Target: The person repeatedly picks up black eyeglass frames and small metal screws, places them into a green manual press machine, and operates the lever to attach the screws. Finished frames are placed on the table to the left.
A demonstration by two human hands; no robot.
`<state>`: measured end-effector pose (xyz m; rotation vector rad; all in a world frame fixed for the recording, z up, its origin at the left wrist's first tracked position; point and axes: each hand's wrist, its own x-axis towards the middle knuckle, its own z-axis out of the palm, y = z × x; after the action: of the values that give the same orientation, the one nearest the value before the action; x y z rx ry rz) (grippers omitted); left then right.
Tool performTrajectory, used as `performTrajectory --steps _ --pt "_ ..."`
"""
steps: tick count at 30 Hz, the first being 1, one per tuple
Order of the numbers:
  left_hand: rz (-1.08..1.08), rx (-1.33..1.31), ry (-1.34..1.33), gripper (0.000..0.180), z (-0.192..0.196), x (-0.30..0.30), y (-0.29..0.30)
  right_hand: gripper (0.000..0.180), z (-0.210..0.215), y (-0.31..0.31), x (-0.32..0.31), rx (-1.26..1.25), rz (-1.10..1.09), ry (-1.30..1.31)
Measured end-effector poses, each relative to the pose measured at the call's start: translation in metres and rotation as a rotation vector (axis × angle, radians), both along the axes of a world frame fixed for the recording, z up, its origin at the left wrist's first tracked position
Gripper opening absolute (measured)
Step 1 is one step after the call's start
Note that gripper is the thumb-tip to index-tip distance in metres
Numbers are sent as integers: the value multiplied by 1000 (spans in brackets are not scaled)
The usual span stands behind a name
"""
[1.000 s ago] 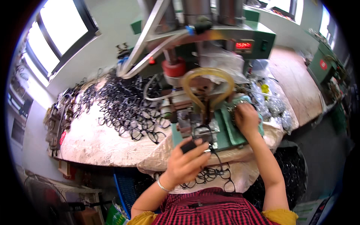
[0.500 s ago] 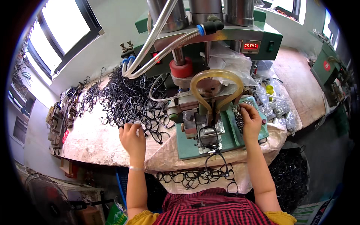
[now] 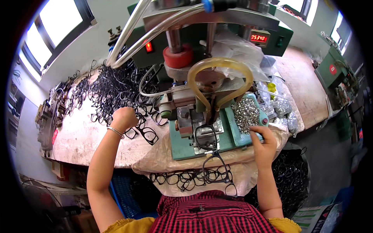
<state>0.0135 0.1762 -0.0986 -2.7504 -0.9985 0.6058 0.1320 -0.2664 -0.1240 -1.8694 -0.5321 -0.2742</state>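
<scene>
My left hand (image 3: 125, 117) is curled closed over the near edge of a heap of black eyeglass frames (image 3: 116, 83); its fingertips and anything in them are hidden. A loose eyeglass frame (image 3: 149, 134) lies just beside it. My right hand (image 3: 265, 144) pinches thumb and forefinger together at the near right rim of a green tray (image 3: 234, 130) of small metal parts (image 3: 246, 112). Anything in that pinch is too small to name. Between my hands, a black eyeglass frame (image 3: 206, 136) sits on the press fixture, and another frame (image 3: 216, 167) hangs below it over the edge.
A green press (image 3: 178, 58) with a red collar and clear hoses rises ahead. More eyeglass frames (image 3: 182, 178) lie on the sheet at my lap. Bags of small parts (image 3: 285, 108) stand right of the tray. A sack of black frames (image 3: 289, 178) is low on the right.
My left hand has moved farther into the heap and curled closed. My right hand has drawn back toward me from the small parts to the tray's near rim. The whole view has shifted slightly.
</scene>
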Motion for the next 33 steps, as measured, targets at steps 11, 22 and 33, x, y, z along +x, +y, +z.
performTrajectory --steps 11,22,33 --pt "583 -998 -1027 24 -58 -60 -2 48 22 99 -8 468 350 288" --pt "984 -2221 -1957 14 -50 -67 -104 54 57 95 -37 460 442 362" --pt "-1142 -494 -1281 21 34 -17 -206 18 -39 27 58 -466 -167 -315"
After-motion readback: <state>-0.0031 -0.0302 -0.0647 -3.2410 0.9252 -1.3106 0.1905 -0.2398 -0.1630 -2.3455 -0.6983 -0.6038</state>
